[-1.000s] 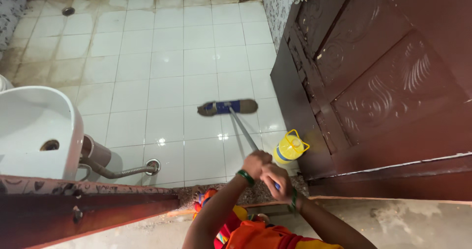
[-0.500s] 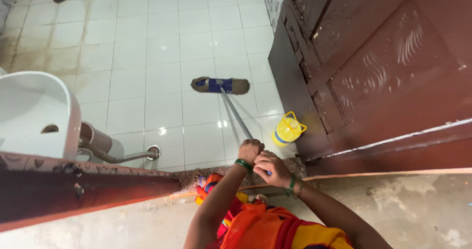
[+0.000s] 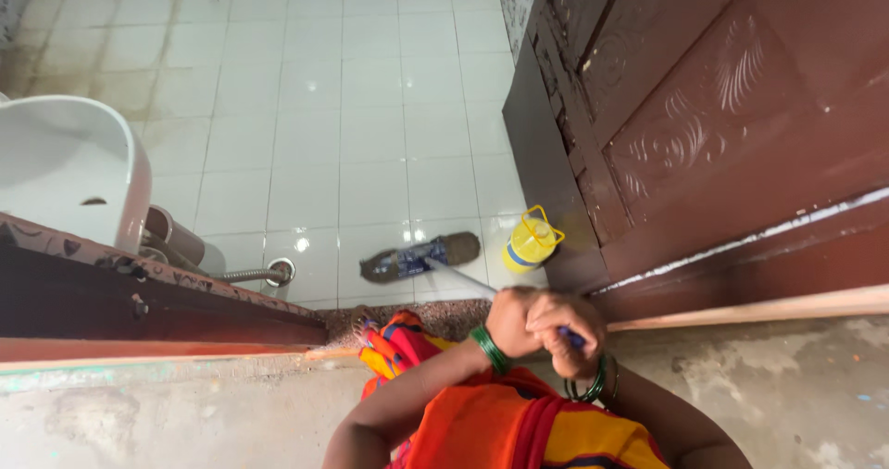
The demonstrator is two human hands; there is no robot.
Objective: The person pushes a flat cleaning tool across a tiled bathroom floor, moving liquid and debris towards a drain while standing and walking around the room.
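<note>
Pulled back, mop head (image 3: 419,257) nears threshold; left hand (image 3: 512,322) and right hand (image 3: 567,333) clamp its handle (image 3: 463,280).

**Single head-worn view, looking steeply down**

Mounted on the head, aimed down past the orange clothing at the near edge. Close on both hands (image 3: 542,325) at lower centre. Beyond, white tiled floor (image 3: 370,108) running to the far edge; basin (image 3: 65,168) at left, carved brown door (image 3: 704,108) filling the right. No second view, so nothing shared.
</note>
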